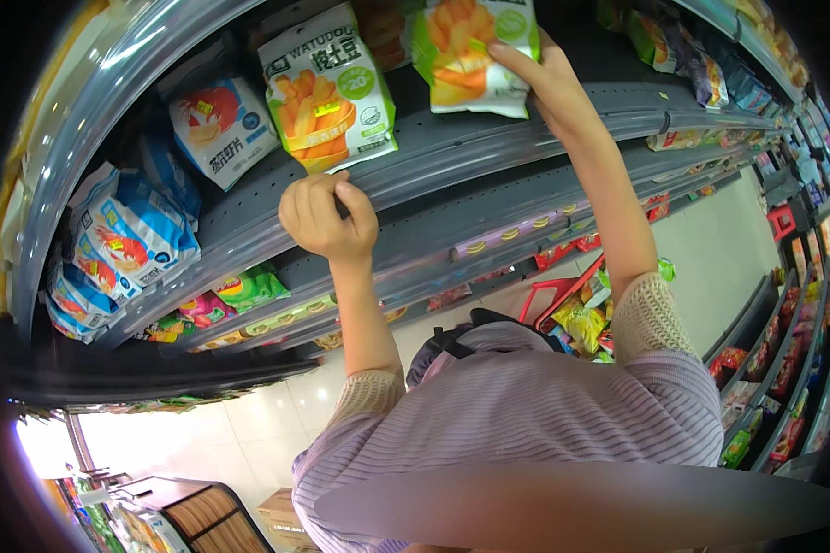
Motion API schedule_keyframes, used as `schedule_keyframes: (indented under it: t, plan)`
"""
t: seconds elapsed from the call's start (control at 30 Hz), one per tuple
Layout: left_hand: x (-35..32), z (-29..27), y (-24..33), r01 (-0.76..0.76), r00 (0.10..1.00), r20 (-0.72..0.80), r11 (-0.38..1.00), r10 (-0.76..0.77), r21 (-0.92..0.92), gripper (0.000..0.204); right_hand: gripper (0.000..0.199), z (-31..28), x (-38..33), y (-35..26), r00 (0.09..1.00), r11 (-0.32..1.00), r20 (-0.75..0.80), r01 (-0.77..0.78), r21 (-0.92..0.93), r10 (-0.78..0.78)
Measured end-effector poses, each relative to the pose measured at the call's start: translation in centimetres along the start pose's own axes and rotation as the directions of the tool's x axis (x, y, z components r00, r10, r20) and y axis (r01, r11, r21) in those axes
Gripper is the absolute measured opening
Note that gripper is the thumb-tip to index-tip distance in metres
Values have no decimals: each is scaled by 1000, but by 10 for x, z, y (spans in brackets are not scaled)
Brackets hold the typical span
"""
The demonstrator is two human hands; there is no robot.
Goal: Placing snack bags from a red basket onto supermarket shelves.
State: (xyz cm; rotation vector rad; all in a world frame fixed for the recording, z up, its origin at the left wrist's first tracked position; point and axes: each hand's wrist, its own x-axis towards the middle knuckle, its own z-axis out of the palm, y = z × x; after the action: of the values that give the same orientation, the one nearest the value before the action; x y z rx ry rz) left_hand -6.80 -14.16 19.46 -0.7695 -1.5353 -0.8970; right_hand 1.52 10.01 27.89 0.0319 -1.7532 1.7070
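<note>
two hands up at the shelf (489, 147) — right hand (549, 78) pinches a green snack bag (470, 55) at one o'clock, seemingly being stood upright; left hand (327, 217) curled shut, empty, on the shelf edge below a matching bag (327, 92) — seating it likely needs a push back.

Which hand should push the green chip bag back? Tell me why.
Right, probably. The right hand already grips the green bag at its edge, up on the shelf. The left hand is fisted lower, at the shelf's front lip, gripping no bag.
</note>
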Motion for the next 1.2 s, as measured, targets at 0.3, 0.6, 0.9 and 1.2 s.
schedule_keyframes:
  t: [0.3, 0.6, 0.9, 1.2]
  plan:
    - [-1, 1, 0, -1, 1000, 3, 1000, 1, 29, 9, 88, 19, 22, 4, 983, 718, 183, 129, -684, -3]
    - [-2, 5, -5, -47, 999, 16, 998, 46, 40, 10, 78, 36, -2, -6, 938, 586, 224, 342, -735, -266]
    - [-7, 8, -10, -75, 992, -89, 991, 85, 109, 32, 33, -69, -152, 40, 767, 309, 213, 473, -825, -605]
    - [-1, 16, -8, 13, 993, -121, 999, -8, 44, 37, 23, -277, -457, 133, 227, -342, -735, -772, -536, 639]
